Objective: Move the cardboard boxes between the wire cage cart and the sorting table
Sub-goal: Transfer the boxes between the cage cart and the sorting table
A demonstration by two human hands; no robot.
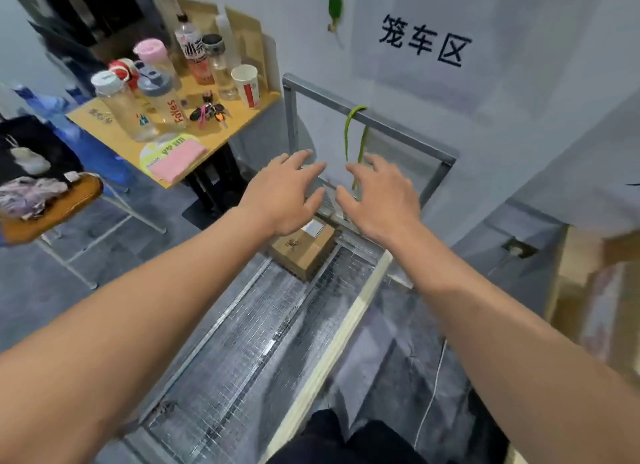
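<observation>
Head view: small cardboard box (304,252) sits on the mesh at the far end of the cart (242,342), label up. Left hand (284,193) & right hand (377,200) hover over the cart's far end, above the box, fingers spread, holding nothing. Box prob. light & stiff; grip opposite side walls, one palm each.

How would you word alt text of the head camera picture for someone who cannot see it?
A person's left hand and right hand reach, fingers spread, over a wire cage cart toward one small cardboard box inside it. A table crowded with bottles stands at left.
</observation>
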